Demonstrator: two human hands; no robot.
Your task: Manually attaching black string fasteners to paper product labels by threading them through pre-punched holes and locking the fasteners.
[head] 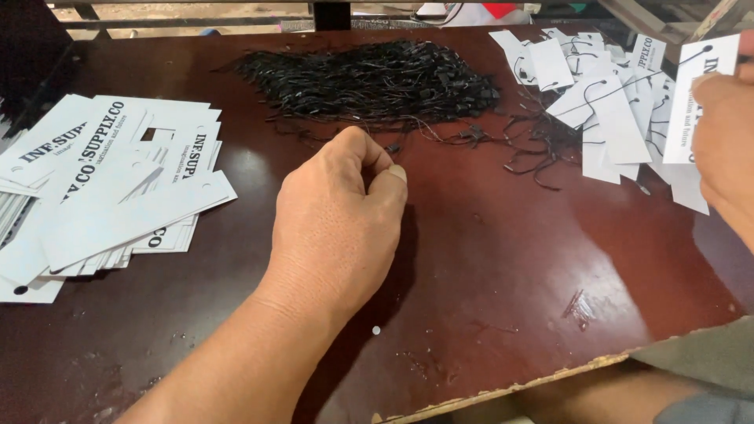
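My left hand (pixel 338 220) rests on the dark red-brown table (pixel 487 267), its thumb and forefinger pinched on a thin black string (pixel 393 147) at the near edge of a heap of black tag strings (pixel 377 82). At the right edge my right hand (pixel 726 141) holds up a white paper tag (pixel 695 94) with a black string threaded through its hole. A pile of strung white tags (pixel 605 102) lies just left of that hand.
A stack of unstrung white printed tags (pixel 102 196) lies at the left side of the table. The table's near edge (pixel 503 389) is chipped. Loose black strings (pixel 534 149) trail between the heap and the strung tags.
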